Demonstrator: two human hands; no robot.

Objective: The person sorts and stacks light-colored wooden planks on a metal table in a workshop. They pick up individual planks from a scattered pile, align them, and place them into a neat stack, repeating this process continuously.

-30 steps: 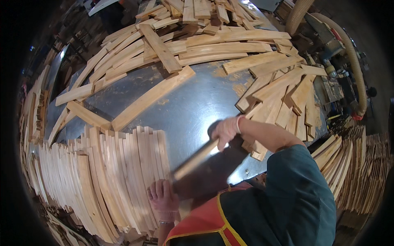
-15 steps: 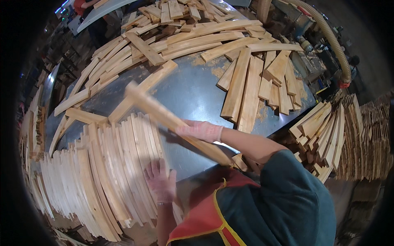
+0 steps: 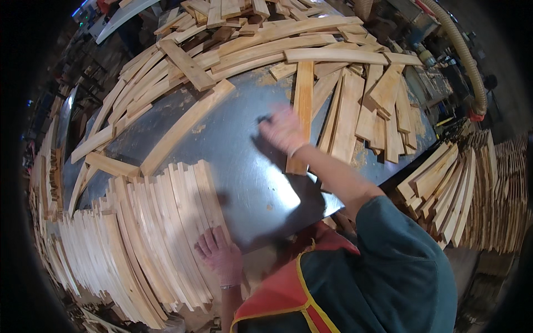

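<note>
My left hand (image 3: 221,258), in a pinkish glove, lies with fingers apart on the near right end of a row of pale wooden planks (image 3: 150,222). The planks stand side by side, with slightly curved lengths. Farther out over the metal tabletop (image 3: 250,183), my right hand (image 3: 284,130), gloved too, is smeared by motion. Beside it, partly behind the wrist, is a yellowish plank (image 3: 303,94) near the loose boards. Whether the right hand touches that plank cannot be made out, and its fingers are blurred.
A curved board (image 3: 189,125) rests across the table beyond the row. Loose offcuts (image 3: 239,33) pile up at the back, and more boards (image 3: 347,116) fan out at the right. Stacked planks (image 3: 444,188) stand past the table's right edge. A ribbed hose (image 3: 461,55) hangs at the far right.
My right hand has moved up and away from a slanting plank it held over the table. A yellowish plank now shows beside the right-hand boards. My left hand stays on the row.
</note>
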